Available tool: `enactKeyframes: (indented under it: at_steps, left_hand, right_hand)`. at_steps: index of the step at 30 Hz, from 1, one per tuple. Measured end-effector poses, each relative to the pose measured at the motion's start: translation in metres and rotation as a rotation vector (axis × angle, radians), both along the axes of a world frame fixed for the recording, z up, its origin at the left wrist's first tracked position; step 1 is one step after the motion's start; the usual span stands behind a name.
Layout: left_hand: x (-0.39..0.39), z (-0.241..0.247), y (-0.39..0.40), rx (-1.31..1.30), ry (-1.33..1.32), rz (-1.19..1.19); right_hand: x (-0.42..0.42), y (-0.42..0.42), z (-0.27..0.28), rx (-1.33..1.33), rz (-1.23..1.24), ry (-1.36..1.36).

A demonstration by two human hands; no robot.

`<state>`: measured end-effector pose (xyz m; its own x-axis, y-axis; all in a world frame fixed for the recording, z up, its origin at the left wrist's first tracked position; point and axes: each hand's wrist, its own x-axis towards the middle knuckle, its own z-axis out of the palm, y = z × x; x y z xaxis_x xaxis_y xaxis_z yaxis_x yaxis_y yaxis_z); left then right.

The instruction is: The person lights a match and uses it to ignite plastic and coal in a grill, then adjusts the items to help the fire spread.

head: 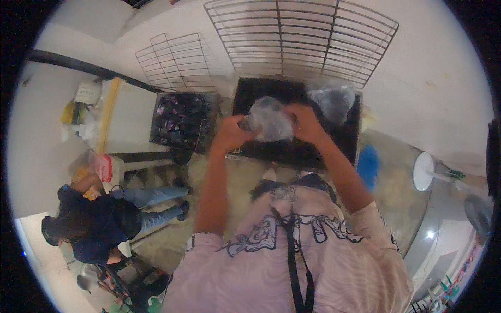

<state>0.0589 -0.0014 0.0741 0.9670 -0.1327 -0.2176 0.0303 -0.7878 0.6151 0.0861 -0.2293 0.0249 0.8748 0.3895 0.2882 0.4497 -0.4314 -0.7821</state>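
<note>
Between my hands is a clear, crumpled plastic bag [272, 119], held above a black table top [270, 88]. My left hand [236, 131] grips the bag's left side, its fingertips partly behind the plastic. On the right side, my right hand [303, 121] has its fingers on the bag; this hand is slightly blurred. What the bag contains, if anything, cannot be made out. Another bunch of clear plastic [334, 101] lies at the right rear of the black top, apart from my right hand.
Wire grid panels [305, 35] hang on the wall behind the table. A second dark table [182, 121] at left bears small scattered pieces. A person [101, 219] sits further left by a red-lidded container [103, 168]. A blue object [368, 166] and a white fan-like stand [424, 172] are at right.
</note>
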Motion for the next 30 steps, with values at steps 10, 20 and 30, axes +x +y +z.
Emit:
enactKeyframes:
  at_steps: [10,20,30]
  left_hand:
    - [0.035,-0.062,0.018,-0.162,0.253,0.226]
    - [0.029,-0.048,0.017,-0.281,0.171,0.088]
    - [0.01,-0.083,0.017,-0.533,0.095,0.009]
  right_hand:
    - [0.038,0.004,-0.005,-0.44,-0.271,0.136]
    - [-0.012,0.02,0.0,-0.242,-0.32,0.167]
    - [-0.024,0.019,-0.05,-0.325,-0.62,-0.042]
